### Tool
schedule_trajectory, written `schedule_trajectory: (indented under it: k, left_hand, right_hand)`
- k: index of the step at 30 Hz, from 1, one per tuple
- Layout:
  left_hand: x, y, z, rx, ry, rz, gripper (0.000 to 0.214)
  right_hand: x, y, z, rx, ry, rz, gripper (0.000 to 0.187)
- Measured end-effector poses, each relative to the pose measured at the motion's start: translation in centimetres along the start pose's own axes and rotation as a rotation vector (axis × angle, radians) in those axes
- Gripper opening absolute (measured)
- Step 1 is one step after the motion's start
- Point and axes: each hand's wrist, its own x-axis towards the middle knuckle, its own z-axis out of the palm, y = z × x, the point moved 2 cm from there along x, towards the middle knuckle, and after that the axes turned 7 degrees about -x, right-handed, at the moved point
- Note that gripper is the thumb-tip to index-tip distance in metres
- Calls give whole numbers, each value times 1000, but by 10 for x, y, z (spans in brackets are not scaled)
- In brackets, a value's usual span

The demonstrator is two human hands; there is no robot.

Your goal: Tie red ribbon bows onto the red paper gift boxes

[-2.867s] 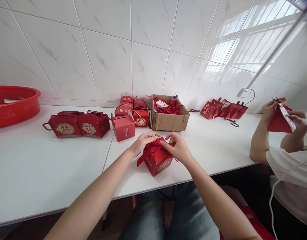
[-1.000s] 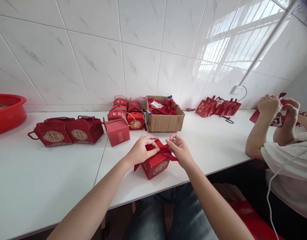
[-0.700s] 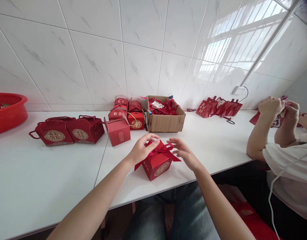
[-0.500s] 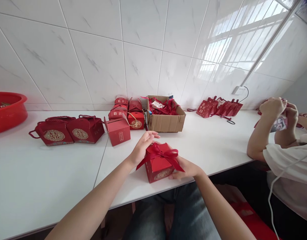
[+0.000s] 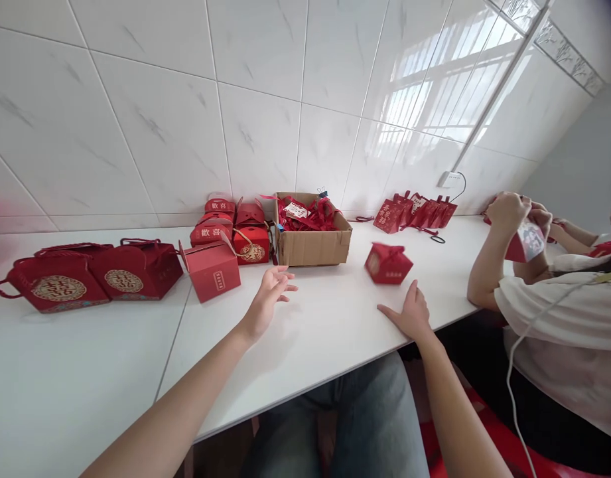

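A red gift box with a bow (image 5: 389, 264), slightly blurred, stands on the white table (image 5: 305, 345) right of the cardboard box. Just in front of it is my right hand (image 5: 410, 313), thumb stretched out and apart from the fingers, holding nothing. My left hand (image 5: 266, 302) hovers over the table with loosely spread fingers and nothing in them. Before the left hand sits the cardboard box (image 5: 314, 247), filled with red ribbons (image 5: 312, 214). To that hand's left is a plain-sided red gift box (image 5: 213, 270) with raised top flaps.
Two dark red boxes with rope handles (image 5: 61, 282) stand at the left. Several red boxes (image 5: 250, 244) are grouped by the wall. Small red bags (image 5: 414, 212) and scissors (image 5: 434, 237) lie at the back right. Another person's hands (image 5: 511, 212) hold a red-and-white item at the far right.
The bow-tied gift box has gone from between my hands to the right and farther back. Both hands have let go of it and moved apart. The view has shifted right.
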Motion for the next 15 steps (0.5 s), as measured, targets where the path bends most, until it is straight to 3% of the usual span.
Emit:
schedule_trajectory:
  k: [2,5,12,15]
  left_hand:
    - [2,-5,-1,55,20,-21,45]
    - [4,-10,0,121,35,-47,45]
    - [6,-18,-1,226,94,-27,42]
    - [6,-22,-3,377,137,92,43]
  right_hand:
    - [5,6,11,-218,-14,5,95]
    - [6,9,23,-356,-105,-43,80]
    - [5,9,19,-381,-135,-38,76]
    - [4,8,17,-377,-136,-34,76]
